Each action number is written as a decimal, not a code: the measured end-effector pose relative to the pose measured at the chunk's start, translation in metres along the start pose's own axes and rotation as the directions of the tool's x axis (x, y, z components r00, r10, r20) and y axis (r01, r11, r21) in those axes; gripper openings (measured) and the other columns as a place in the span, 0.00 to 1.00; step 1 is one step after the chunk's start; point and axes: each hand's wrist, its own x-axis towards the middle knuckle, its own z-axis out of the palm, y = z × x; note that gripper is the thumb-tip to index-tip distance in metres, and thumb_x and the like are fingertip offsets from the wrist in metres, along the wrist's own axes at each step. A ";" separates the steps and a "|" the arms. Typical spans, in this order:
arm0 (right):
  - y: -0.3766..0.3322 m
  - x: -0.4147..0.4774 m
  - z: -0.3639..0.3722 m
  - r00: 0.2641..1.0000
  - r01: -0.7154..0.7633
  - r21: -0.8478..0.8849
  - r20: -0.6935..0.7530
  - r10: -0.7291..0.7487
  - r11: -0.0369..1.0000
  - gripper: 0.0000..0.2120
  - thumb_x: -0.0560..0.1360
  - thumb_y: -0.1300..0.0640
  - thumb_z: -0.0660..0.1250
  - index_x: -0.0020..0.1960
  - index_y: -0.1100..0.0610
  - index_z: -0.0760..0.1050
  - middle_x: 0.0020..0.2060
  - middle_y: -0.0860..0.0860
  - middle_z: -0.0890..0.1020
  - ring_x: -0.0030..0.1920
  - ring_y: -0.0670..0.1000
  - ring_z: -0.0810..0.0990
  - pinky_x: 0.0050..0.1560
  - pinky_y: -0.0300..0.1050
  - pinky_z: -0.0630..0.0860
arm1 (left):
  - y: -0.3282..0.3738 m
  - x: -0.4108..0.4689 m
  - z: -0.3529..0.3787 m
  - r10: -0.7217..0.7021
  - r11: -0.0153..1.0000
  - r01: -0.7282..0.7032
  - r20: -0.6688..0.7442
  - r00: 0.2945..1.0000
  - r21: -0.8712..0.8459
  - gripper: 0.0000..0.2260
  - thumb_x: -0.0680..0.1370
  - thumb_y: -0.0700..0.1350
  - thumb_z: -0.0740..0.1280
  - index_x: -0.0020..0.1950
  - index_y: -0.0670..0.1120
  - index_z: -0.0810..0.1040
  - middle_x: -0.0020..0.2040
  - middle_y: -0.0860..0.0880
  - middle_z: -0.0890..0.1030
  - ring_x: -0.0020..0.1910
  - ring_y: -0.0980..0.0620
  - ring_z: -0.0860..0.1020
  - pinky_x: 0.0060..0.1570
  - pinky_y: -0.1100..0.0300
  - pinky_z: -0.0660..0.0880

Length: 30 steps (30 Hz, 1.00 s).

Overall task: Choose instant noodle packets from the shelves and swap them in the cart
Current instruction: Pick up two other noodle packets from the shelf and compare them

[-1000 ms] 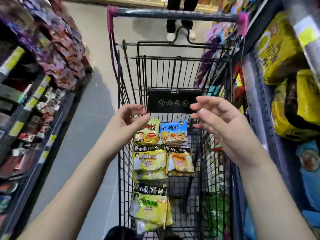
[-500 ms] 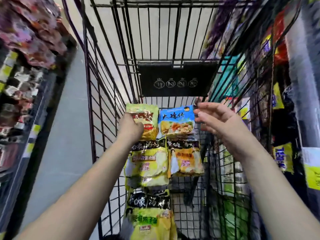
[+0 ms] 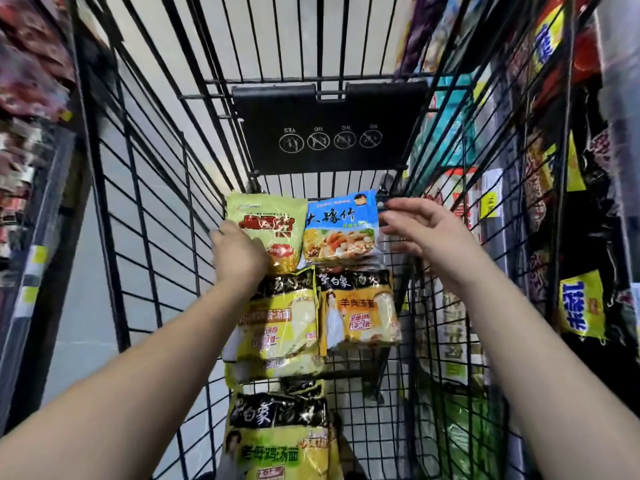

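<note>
Head view: where are the packets?
Centre frame, flat in the cart; the left hand grips the green packet by its corner, likely to lift it out for swapping; the right hand has fingers extended, holding nothing, at the blue packet edge

Black cart — blue packet

Green pkt lies flat, L edge gripped by left hand; blue pkt just beside right hand; three yellow pkts nearer, btwn forearms.
</note>
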 end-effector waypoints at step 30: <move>0.038 0.074 0.029 0.972 -0.221 -0.315 -0.147 0.183 0.923 0.36 0.72 0.48 0.78 0.73 0.59 0.68 0.57 0.51 0.79 0.53 0.50 0.79 0.51 0.44 0.75 | 0.008 -0.026 -0.099 0.195 0.893 -0.132 0.106 0.975 -0.430 0.21 0.68 0.56 0.79 0.58 0.53 0.79 0.49 0.51 0.86 0.44 0.50 0.85 0.45 0.51 0.84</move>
